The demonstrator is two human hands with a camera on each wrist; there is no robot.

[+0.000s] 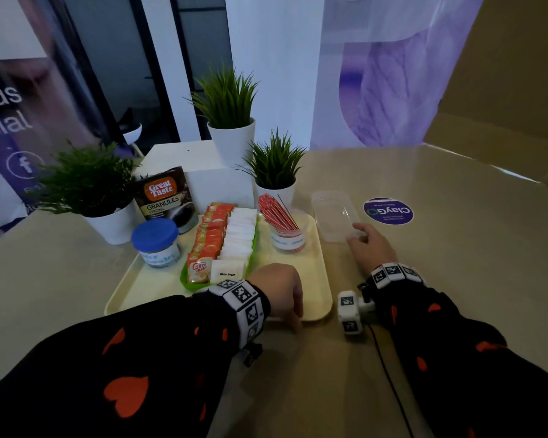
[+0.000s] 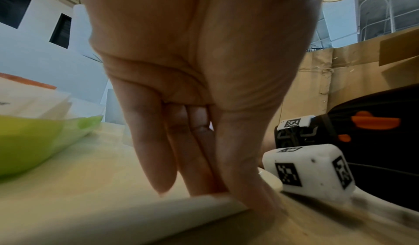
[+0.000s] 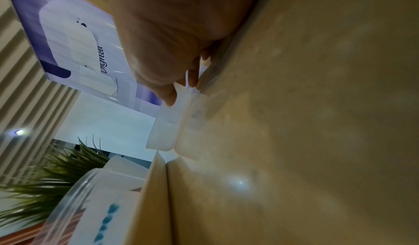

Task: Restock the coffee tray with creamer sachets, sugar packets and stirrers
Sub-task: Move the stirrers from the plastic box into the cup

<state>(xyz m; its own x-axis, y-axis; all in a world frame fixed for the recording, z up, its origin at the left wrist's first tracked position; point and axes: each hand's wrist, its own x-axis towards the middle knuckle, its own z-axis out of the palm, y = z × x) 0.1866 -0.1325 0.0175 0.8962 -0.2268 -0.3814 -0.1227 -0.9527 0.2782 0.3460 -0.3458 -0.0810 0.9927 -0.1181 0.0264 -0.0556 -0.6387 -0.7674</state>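
Fingers (image 2: 158,159) pinch tray (image 1: 317,298) rim; right hand (image 1: 369,245) apparently grips container (image 1: 332,213) (Coffee-mate sachets (image 1: 200,270) aboard).

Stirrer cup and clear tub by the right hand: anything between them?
Nothing stands there. In the head view only the tray's bare right rim and a strip of table separate the stirrer cup from the clear tub.

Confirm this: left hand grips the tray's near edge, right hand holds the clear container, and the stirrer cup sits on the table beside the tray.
Wrong on one point: the stirrer cup stands on the tray, as the head view shows. The left hand and right hand on the clear container are as stated.
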